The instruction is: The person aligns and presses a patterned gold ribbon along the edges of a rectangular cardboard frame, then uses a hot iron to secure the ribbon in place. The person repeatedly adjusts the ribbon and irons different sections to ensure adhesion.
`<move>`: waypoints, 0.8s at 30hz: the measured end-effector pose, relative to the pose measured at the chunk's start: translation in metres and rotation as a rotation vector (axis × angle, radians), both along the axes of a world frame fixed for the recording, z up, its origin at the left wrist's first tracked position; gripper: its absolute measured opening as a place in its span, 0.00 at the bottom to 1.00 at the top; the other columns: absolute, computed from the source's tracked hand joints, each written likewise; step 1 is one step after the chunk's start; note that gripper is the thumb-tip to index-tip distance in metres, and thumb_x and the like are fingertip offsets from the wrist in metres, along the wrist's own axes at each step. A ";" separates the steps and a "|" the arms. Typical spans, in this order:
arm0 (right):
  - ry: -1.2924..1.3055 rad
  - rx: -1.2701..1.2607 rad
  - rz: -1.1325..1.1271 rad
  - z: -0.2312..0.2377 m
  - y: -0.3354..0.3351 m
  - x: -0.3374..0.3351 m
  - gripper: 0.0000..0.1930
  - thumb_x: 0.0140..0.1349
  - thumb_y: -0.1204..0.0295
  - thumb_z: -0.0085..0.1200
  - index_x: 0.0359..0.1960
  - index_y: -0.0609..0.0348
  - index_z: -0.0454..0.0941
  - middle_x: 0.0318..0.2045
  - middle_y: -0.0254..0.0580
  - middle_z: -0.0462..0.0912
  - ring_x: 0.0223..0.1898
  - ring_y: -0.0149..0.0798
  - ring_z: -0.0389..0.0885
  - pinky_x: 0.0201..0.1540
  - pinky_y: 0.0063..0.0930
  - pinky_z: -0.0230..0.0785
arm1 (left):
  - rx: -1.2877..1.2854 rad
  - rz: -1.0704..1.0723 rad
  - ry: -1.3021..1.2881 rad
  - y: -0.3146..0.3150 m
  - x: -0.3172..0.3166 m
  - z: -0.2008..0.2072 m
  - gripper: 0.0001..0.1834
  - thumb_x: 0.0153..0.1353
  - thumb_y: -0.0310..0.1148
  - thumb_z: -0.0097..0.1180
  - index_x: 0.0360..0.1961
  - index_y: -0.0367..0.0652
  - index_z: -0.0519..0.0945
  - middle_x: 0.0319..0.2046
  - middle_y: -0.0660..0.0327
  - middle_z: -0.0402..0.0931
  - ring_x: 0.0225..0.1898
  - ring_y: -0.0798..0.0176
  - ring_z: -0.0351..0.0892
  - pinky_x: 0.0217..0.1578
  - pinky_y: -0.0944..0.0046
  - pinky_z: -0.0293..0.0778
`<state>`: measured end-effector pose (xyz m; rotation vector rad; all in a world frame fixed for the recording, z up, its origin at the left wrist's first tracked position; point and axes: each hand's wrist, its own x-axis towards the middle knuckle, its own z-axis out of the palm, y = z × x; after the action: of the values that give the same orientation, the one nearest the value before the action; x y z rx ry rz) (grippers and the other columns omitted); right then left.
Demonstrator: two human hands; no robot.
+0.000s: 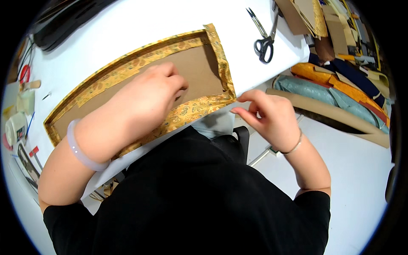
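A shallow curved tray-like box lies tilted across the white table in front of me. Its inside base is plain brown board, and gold patterned fabric covers the walls. My left hand reaches over the near wall into the box, fingers curled closed; their tips are partly hidden, so what they grip cannot be made out. At the near right corner is my right hand, index fingertip by the corner and thumb just below, with a gap between them. The fabric looks creased along the short right wall.
Black-handled scissors lie beyond the box to the right, slightly spread. A black case sits at the far left. White tubs and small tools line the left edge. Fabric rolls and board pieces crowd the right.
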<state>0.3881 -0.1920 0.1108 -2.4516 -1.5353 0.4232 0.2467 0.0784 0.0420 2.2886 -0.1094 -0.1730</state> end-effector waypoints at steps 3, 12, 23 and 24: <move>-0.092 0.030 0.047 -0.018 -0.009 -0.002 0.10 0.66 0.65 0.71 0.42 0.49 0.82 0.21 0.37 0.81 0.23 0.44 0.83 0.25 0.38 0.73 | -0.016 0.010 0.020 0.001 0.004 -0.001 0.11 0.74 0.24 0.58 0.54 0.36 0.83 0.51 0.49 0.78 0.53 0.43 0.82 0.56 0.51 0.79; -0.068 -0.036 0.235 -0.034 -0.009 0.021 0.08 0.65 0.70 0.71 0.42 0.52 0.84 0.27 0.37 0.87 0.28 0.42 0.87 0.30 0.35 0.74 | -0.059 0.070 -0.044 -0.002 0.000 -0.004 0.11 0.71 0.21 0.60 0.53 0.37 0.82 0.47 0.52 0.76 0.48 0.47 0.81 0.51 0.54 0.78; -0.191 -0.356 0.506 -0.013 0.015 0.027 0.13 0.64 0.72 0.58 0.50 0.54 0.78 0.23 0.31 0.78 0.27 0.38 0.84 0.30 0.32 0.75 | -0.055 0.087 0.054 -0.001 0.005 0.002 0.10 0.70 0.19 0.60 0.51 0.37 0.81 0.47 0.52 0.75 0.48 0.49 0.81 0.50 0.55 0.79; -0.185 -0.394 0.501 -0.011 0.017 0.027 0.15 0.63 0.73 0.58 0.52 0.53 0.78 0.24 0.32 0.78 0.27 0.39 0.84 0.31 0.33 0.75 | -0.056 0.082 0.053 -0.001 0.006 0.003 0.11 0.70 0.19 0.60 0.51 0.37 0.81 0.47 0.52 0.75 0.48 0.49 0.81 0.50 0.55 0.79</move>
<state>0.4146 -0.1754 0.0996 -2.4001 -2.3553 0.6505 0.2524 0.0775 0.0446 2.2266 0.0064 -0.1855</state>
